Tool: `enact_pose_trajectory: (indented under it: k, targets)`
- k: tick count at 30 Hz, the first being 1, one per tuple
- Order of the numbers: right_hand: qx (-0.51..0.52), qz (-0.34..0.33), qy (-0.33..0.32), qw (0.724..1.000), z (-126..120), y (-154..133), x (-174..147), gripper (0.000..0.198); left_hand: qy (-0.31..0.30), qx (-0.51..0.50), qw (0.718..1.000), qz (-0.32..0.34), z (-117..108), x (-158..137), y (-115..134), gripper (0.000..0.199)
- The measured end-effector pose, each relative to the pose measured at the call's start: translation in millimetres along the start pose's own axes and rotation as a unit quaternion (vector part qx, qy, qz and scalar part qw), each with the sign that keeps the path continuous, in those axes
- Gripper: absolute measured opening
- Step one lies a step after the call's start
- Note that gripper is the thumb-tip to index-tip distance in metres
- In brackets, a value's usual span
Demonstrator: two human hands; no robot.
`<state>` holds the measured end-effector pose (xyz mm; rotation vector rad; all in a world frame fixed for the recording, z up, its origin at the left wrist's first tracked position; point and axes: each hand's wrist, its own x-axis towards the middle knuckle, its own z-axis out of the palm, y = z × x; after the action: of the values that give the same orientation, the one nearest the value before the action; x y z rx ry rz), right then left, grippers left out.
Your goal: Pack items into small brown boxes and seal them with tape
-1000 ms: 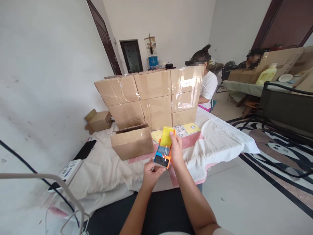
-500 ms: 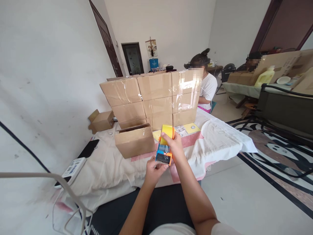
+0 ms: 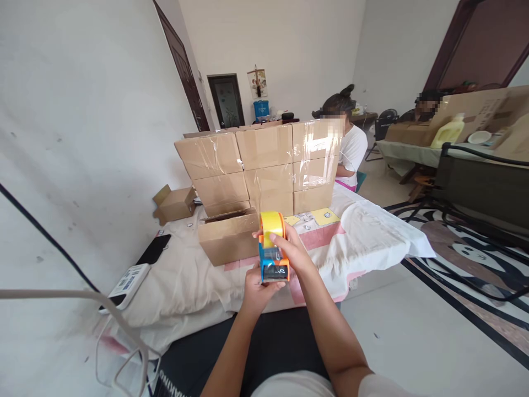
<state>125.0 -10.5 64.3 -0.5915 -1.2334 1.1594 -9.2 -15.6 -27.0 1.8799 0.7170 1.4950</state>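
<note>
A tape dispenser (image 3: 273, 256) with a yellow roll and a blue, orange and black frame is held up over the near edge of the bed or table. My right hand (image 3: 289, 245) is wrapped round its roll end, the thumb on the yellow tape. At its lower, black end my left hand (image 3: 259, 286) is closed, thumb along the bottom edge; whether it also pinches the loose tape end is hidden. Just behind and left of the dispenser stands a cardboard box (image 3: 227, 240) with its top flaps raised.
Stacked, taped cardboard boxes (image 3: 266, 165) form a wall behind. At left are a small open carton (image 3: 176, 203), a black phone-like slab (image 3: 154, 250) and a white device (image 3: 131, 281). A person in a white shirt (image 3: 352, 151) sits beyond the stack. A dark chair (image 3: 483, 187) stands right.
The tape dispenser has shifted slightly left and turned, so its yellow roll now shows more face-on. Both hands have moved with it, and fingertips now show at its left side.
</note>
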Motion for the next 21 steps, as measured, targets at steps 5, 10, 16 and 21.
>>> enact_pose_trajectory:
  k: [5,10,16,21]
  targets:
    - [-0.045,-0.074,-0.065,0.994,0,17,-4,0.052,0.074,-0.04,0.995,-0.05,-7,-2,17,0.045]
    - [-0.115,-0.099,0.049,0.987,5,32,-3,0.058,0.084,-0.044,0.993,-0.076,-10,-3,28,0.046]
    - [-0.097,-0.107,0.094,0.985,10,28,-2,0.043,0.079,-0.033,0.993,-0.08,-10,-1,37,0.049]
    - [-0.071,-0.095,0.086,0.989,8,20,-2,0.037,0.073,-0.029,0.99,-0.121,-9,-3,44,0.052]
